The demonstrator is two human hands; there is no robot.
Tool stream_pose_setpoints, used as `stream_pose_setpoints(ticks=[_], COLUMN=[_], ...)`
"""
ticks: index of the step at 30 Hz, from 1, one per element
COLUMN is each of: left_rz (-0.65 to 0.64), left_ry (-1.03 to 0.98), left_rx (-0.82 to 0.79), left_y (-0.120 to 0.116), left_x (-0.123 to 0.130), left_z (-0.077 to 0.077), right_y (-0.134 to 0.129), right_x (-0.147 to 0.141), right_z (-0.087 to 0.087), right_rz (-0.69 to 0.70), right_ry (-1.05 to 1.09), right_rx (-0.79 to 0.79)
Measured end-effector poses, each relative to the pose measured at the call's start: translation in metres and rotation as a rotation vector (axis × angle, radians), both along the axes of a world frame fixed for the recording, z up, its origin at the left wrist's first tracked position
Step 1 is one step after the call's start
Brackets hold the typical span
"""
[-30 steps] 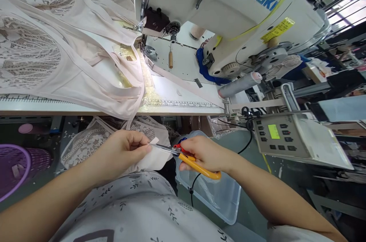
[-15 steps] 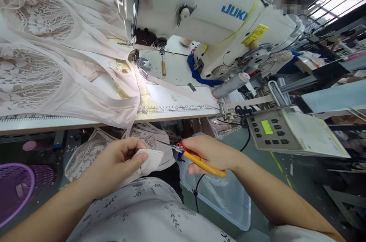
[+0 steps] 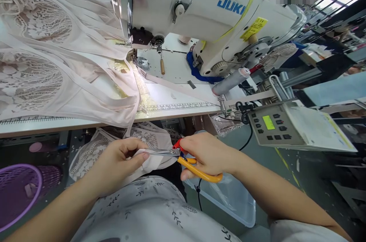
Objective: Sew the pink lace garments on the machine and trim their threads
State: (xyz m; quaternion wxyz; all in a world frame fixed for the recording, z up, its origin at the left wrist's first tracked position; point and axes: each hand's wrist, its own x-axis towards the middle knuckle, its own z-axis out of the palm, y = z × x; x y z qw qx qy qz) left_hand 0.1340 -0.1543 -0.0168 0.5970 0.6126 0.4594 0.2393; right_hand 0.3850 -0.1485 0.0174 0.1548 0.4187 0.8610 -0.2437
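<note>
My left hand (image 3: 122, 165) pinches the edge of a pale fabric band (image 3: 153, 162) between thumb and fingers, over my lap. In my right hand (image 3: 206, 157) are scissors (image 3: 197, 167) with orange and red handles, the hand closed round them. Their metal blades point left and lie at the fabric, the tips close to my left thumb. Whether the blades are closed on the cloth I cannot tell. A pale lace bra (image 3: 94, 154) hangs from the table edge behind my left hand. More pale lace bras (image 3: 77, 85) lie heaped on the table at left.
A JUKI sewing machine (image 3: 183, 1) stands on the white table, with a ruler strip (image 3: 177, 107) along the front edge. A control box (image 3: 274, 125) juts out at right. Below are a purple basket (image 3: 38, 196) and a clear plastic bin (image 3: 248, 211).
The scissors have moved slightly left and their blades now lie across the fabric by my left thumb. My left hand keeps its pinch. The view has shifted a little.
</note>
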Motion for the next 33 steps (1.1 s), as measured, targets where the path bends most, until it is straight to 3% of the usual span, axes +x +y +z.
stream_pose_setpoints(ticks=[9,15,19,26,30,33], left_rz=[0.025,0.038,0.033,0.056,0.071,0.037], left_ry=[-0.025,-0.065,-0.032,-0.037,-0.037,-0.029], left_rx=[-0.075,-0.125,-0.087,-0.064,-0.019,0.070], left_y=[0.001,0.003,0.003,0.001,0.003,0.003], left_x=[0.003,0.005,0.001,-0.001,-0.003,-0.006], left_z=[0.002,0.006,0.006,0.006,0.004,-0.005], right_y=[-0.004,-0.004,-0.004,-0.018,-0.024,-0.027], right_x=[0.000,0.004,0.005,-0.024,-0.047,-0.063], right_z=[0.002,-0.002,-0.007,-0.025,-0.034,-0.041], right_rz=[-0.032,-0.075,-0.195,-0.343,-0.514,-0.638], right_ry=[-0.030,0.077,0.302,0.790,0.870,0.835], right_rx=[0.010,0.020,-0.002,0.200,0.188,0.177])
